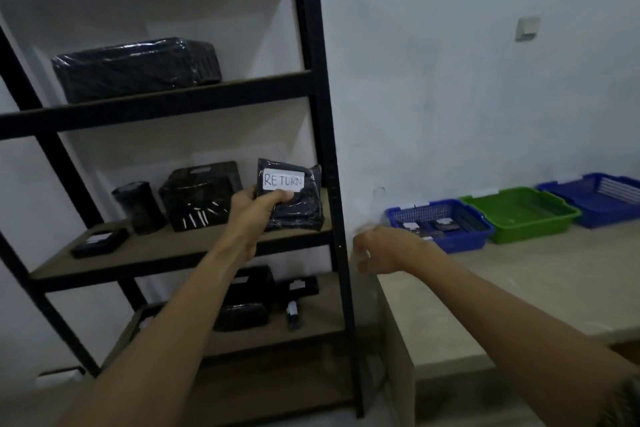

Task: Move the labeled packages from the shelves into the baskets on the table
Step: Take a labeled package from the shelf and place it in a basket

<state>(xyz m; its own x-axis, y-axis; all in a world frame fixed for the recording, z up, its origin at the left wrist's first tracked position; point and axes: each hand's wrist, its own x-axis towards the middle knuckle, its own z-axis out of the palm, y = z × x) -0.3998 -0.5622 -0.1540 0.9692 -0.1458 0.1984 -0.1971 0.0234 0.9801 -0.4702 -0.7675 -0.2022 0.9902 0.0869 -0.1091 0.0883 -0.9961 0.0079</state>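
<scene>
My left hand (258, 206) grips a black wrapped package (294, 199) with a white label reading RETURN, upright at the right end of the middle shelf (166, 246). My right hand (372, 250) hangs in the air beside the shelf post with fingers loosely curled and nothing in it; it is blurred. On the table stand a near blue basket (440, 224) holding labeled packages, a green basket (519, 213) and a far blue basket (595, 198).
The black metal rack (332, 156) also holds a large wrapped black package (136, 68) on the upper shelf, black packages (201, 196) and a flat one (98, 242) on the middle shelf, more on the lower shelf (298, 291). The beige table (519, 295) stands right of the rack.
</scene>
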